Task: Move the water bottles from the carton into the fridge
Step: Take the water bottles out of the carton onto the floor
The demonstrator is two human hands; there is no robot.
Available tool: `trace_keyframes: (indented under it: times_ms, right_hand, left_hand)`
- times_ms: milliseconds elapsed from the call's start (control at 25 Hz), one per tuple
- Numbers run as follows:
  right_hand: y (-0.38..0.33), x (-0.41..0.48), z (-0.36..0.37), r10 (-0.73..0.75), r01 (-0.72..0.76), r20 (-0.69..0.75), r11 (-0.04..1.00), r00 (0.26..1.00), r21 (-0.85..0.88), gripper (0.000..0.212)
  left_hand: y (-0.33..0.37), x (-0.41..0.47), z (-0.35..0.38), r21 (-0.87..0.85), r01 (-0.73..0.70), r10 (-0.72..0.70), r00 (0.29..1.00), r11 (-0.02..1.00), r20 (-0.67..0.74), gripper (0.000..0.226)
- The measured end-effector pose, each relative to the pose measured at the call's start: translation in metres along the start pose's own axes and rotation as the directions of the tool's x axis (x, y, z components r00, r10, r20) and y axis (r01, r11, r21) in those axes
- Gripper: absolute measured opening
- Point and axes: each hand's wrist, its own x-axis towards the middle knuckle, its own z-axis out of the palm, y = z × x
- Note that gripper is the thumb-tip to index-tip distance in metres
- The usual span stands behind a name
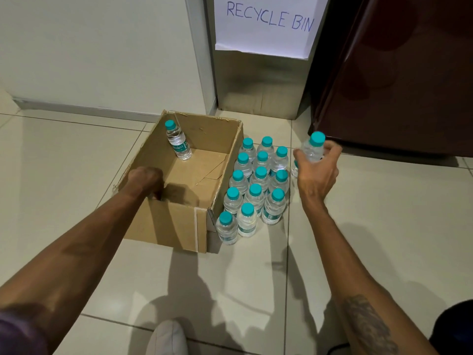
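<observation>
An open cardboard carton (176, 221) sits on the tiled floor. One clear water bottle with a teal cap (178, 140) stands upright in its far left corner. My left hand (146, 181) grips the carton's near rim, fingers curled inside. Several matching bottles (256, 185) stand clustered on the floor just right of the carton. My right hand (316, 167) holds another bottle (313, 147) by its upper body, just above the floor in front of the dark maroon fridge (396, 73), whose door is shut. One more bottle (294, 170) stands partly hidden behind that hand.
A grey bin with a paper sign reading "RECYCLE BIN" (266, 24) stands behind the carton, left of the fridge. A white wall (102, 47) runs along the back left. A white shoe tip (166, 336) shows at the bottom edge.
</observation>
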Motion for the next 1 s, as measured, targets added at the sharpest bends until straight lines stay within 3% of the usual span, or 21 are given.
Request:
trace_keyframes:
  times_ms: [200,400,560,600,680,760,800,880,1000]
  right_hand:
    - [0.04,-0.004,0.018,0.175,-0.161,0.101,0.979,0.979,-0.128,0.056]
    - [0.06,-0.002,0.024,0.252,-0.239,0.179,0.967,0.951,-0.089,0.045]
    - [0.049,0.005,0.016,0.343,-0.344,0.287,0.938,0.895,-0.046,0.055]
    - [0.039,0.004,0.014,0.292,-0.279,0.237,0.956,0.927,-0.087,0.057]
    - [0.011,-0.003,0.012,-0.05,0.065,0.09,0.983,0.995,-0.17,0.054]
    - [-0.023,-0.02,0.019,-0.439,0.46,0.187,0.884,0.879,-0.083,0.054]
    - [-0.04,-0.03,0.026,-0.516,0.541,0.307,0.841,0.8,0.002,0.059]
    - [-0.065,-0.048,0.036,-0.505,0.53,0.493,0.842,0.709,0.101,0.075]
    - [-0.073,-0.053,0.034,-0.509,0.478,0.403,0.859,0.761,0.183,0.072]
  left_hand:
    - [0.002,0.002,-0.011,-0.251,-0.044,0.018,0.994,0.967,-0.104,0.036]
    - [0.016,-0.004,-0.062,-0.404,-0.081,0.05,0.995,0.911,-0.088,0.051]
    - [0.03,-0.02,-0.096,-0.455,-0.213,0.145,0.973,0.865,-0.179,0.053]
    - [0.035,-0.026,-0.104,-0.46,-0.255,0.17,0.961,0.85,-0.218,0.055]
    - [0.048,-0.04,-0.12,-0.44,-0.349,0.232,0.926,0.827,-0.298,0.058]
    - [0.061,-0.055,-0.135,-0.426,-0.435,0.305,0.89,0.793,-0.34,0.06]
    - [0.068,-0.063,-0.142,-0.427,-0.469,0.336,0.874,0.773,-0.351,0.061]
    - [0.079,-0.078,-0.156,-0.428,-0.529,0.394,0.843,0.733,-0.366,0.065]
    - [0.086,-0.089,-0.171,-0.504,-0.592,0.525,0.802,0.63,-0.285,0.069]
